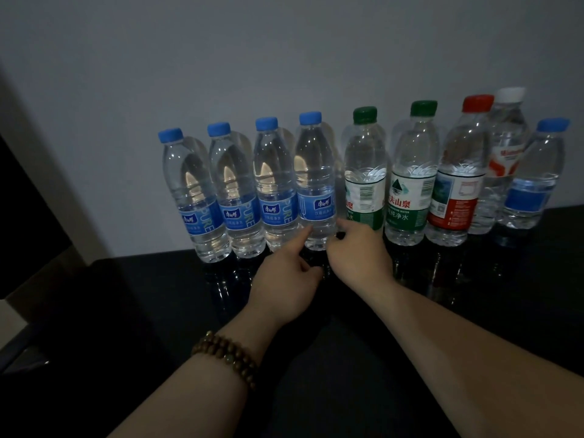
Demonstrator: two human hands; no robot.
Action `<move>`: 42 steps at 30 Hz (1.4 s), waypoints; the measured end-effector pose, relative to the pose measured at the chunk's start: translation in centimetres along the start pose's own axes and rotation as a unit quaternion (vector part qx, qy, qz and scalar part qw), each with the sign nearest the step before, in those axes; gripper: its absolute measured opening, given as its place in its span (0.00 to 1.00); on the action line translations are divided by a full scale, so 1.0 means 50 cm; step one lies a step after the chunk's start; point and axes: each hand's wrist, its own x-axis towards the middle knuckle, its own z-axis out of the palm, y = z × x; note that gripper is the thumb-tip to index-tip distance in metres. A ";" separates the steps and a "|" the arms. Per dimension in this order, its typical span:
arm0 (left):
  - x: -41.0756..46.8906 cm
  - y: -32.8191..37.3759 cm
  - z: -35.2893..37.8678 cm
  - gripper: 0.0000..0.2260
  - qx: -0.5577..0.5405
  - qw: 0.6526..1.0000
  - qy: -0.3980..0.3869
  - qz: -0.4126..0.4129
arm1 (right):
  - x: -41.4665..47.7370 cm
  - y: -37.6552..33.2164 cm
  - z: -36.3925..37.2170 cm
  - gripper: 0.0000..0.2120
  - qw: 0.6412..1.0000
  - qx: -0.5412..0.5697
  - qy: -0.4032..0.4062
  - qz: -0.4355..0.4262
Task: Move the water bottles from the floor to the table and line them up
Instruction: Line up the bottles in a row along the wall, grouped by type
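- Nearest us, a beaded bracelet [226,354] circles our left wrist above the dark, glossy counter [474,295].
- Our left hand [286,281] is loosely curled, its forefinger touching the base of the fourth blue-capped bottle [316,181].
- Our right hand [358,248] reaches the same bottle's other side; whether its fingers grip the bottle we cannot tell.
- Beyond them, nine water bottles [407,178] stand upright in a row on the counter: four blue-capped, two green-capped, one red-capped, one white-capped and one more blue-capped.
- A pale wall [252,58] rises behind.
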 end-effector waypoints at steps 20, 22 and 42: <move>0.004 -0.005 0.004 0.37 0.017 1.000 0.003 -0.005 | 0.005 0.001 -0.001 0.28 1.000 0.008 -0.011 0.006; 0.004 -0.005 0.005 0.37 0.014 1.000 0.001 -0.005 | 0.004 0.000 -0.002 0.28 1.000 0.011 -0.010 0.002; 0.004 -0.006 0.005 0.38 0.025 1.000 -0.010 -0.006 | 0.003 0.000 -0.001 0.15 0.999 0.033 0.027 -0.009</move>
